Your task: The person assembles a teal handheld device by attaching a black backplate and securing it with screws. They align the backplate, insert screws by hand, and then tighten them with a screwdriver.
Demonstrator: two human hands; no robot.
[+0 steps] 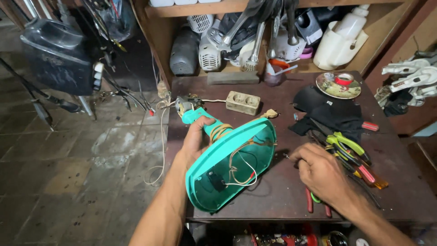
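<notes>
My left hand [196,136] grips the neck of a teal plastic fan base [236,168] that is tipped on its side, with the hollow underside facing me. Thin wires and a small black part show inside the base. A coil of yellowish wire [220,131] wraps the neck just past my fingers. My right hand [321,172] rests on the dark wooden table [277,191] to the right of the base, fingers curled, pinching something small near its rim; I cannot tell what.
Green-handled pliers [346,145] and several screwdrivers lie just right of my right hand. Red-handled pliers [309,200] sit under my wrist. A beige socket block [243,102], a black cloth [330,114] and a plate [338,85] lie further back. Fan parts fill the shelf behind.
</notes>
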